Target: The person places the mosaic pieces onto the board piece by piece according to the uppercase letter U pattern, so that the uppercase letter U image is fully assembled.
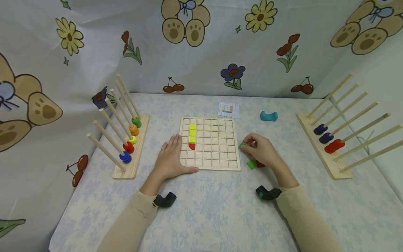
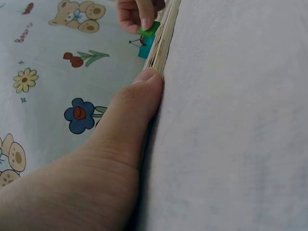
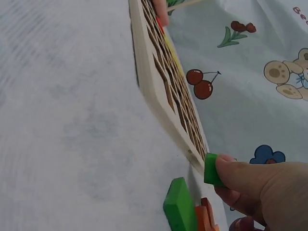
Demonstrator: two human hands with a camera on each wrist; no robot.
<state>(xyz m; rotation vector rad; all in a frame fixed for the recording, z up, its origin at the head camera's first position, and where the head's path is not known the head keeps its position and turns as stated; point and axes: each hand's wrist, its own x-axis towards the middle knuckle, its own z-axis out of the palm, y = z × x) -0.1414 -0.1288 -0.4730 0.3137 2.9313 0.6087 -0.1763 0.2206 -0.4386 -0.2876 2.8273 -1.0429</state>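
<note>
A wooden grid board (image 1: pixel 217 143) lies flat on the table, with yellow squares (image 1: pixel 192 133) in one column and a red rounded piece (image 1: pixel 192 146) just below them. My left hand (image 1: pixel 170 157) rests along the board's left side, fingers straight and thumb stretched by the near edge. Just off the board's right edge, my right hand (image 1: pixel 262 150) pinches a small green block (image 3: pixel 211 169) between thumb and fingers. Beneath that hand lie another green block (image 1: pixel 252 164) and a red piece (image 1: pixel 260 164), partly hidden by it in the head view.
Behind the board lies a small pattern card (image 1: pixel 228 110), and a teal curved block (image 1: pixel 268 116) sits to its right. Wooden peg racks with coloured beads stand on both sides, the left rack (image 1: pixel 138 150) and the right rack (image 1: pixel 330 159). A patterned cloth (image 1: pixel 201 66) hangs behind.
</note>
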